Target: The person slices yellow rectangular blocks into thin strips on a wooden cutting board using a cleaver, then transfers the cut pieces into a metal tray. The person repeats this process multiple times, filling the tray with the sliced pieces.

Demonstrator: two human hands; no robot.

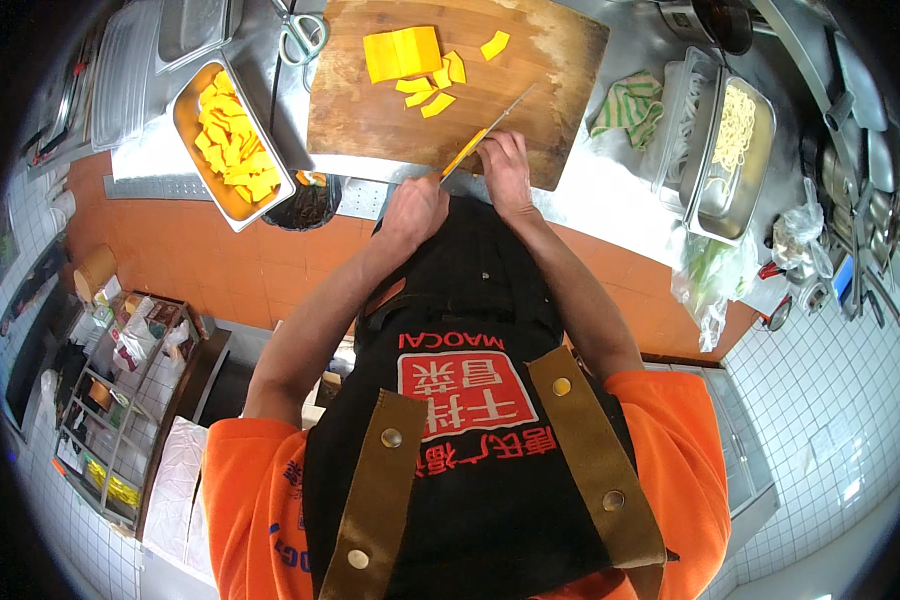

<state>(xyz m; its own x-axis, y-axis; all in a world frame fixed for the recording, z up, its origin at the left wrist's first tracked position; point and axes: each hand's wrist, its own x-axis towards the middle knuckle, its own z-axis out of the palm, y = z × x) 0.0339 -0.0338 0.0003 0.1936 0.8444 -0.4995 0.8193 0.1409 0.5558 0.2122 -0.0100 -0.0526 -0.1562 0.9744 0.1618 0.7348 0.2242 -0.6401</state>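
Observation:
My left hand [418, 208] is closed around the handle end of a kitchen knife [514, 107] at the near edge of a wooden cutting board [540, 45]. The blade is seen nearly edge-on and slants up to the right. A thin strip of yellow-orange squash [463, 153] lies along the blade. Against its right side are the bent fingers of my right hand [506, 169]; whether they pinch anything is hidden. Farther up the board sits a squash block [403, 54], with several cut slices [438, 105] beside it and one slice [495, 45] apart to the right.
Left of the board, a steel pan [189, 142] of squash pieces overhangs the counter edge near a black-lined bin [307, 206]. Scissors [302, 37] lie beyond. To the right are a striped cloth [628, 109], a tub [671, 161], a noodle pan [727, 214] and a plastic bag [712, 281].

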